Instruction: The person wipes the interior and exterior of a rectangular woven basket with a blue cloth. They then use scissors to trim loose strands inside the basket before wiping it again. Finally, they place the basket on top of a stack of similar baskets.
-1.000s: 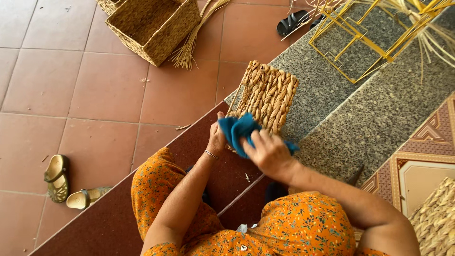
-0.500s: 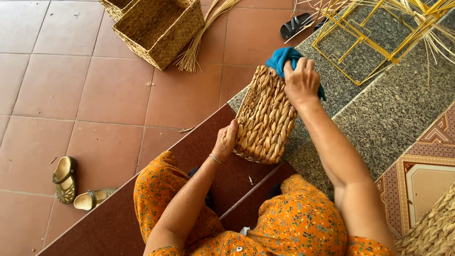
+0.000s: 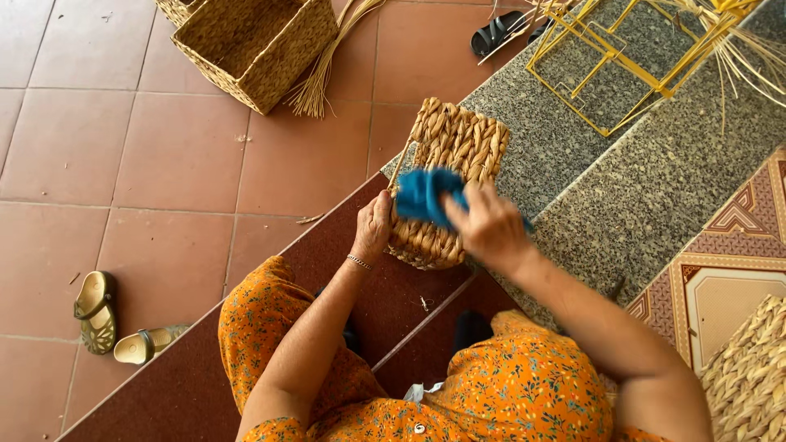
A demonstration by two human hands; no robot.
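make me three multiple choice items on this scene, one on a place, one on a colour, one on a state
1. Where does the woven basket under the hands rest?
A. on the grey stone step
B. on the red floor tiles
C. inside the yellow wire frame

2. What colour is the cloth in the right hand?
A. white
B. blue
C. green

3. What is the left hand doing?
A. hanging free in the air
B. holding a sandal
C. gripping the near edge of the basket

Answers:
1 A: the basket lies at the edge of the speckled stone step.
2 B: the bunched cloth pressed on the weave is bright blue.
3 C: its fingers curl against the basket's side, steadying it.
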